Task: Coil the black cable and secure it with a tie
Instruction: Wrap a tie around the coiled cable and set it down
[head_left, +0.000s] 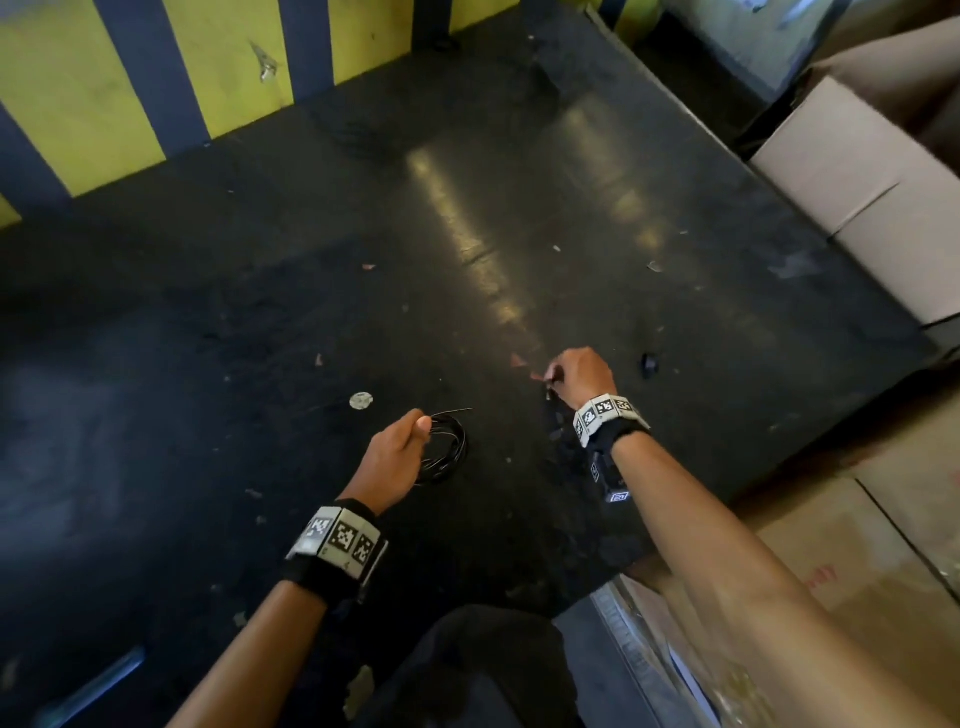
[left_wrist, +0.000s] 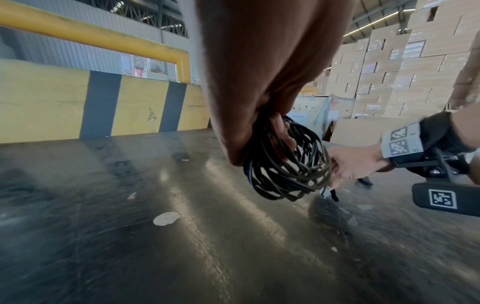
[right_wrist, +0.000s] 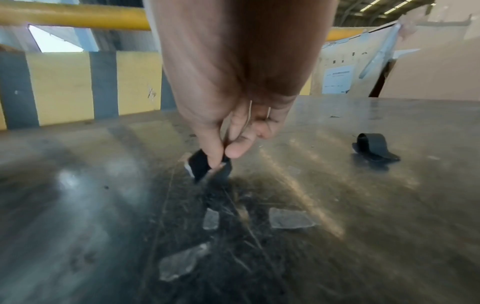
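Gripping the coiled black cable above the dark floor, left hand curls its fingers round the loops | right hand pinches a black tie between thumb and fingertips | second black strap lies well apart on the floor

The left hand fills the upper middle of its wrist view, and its curled fingers hide the part of the coiled black cable they grip. In the right wrist view, the right hand is blurred, and its thumb and fingertips cover the top of the black tie they pinch. The dark floor beneath is smeared. From the head camera that tie is too small to make out.
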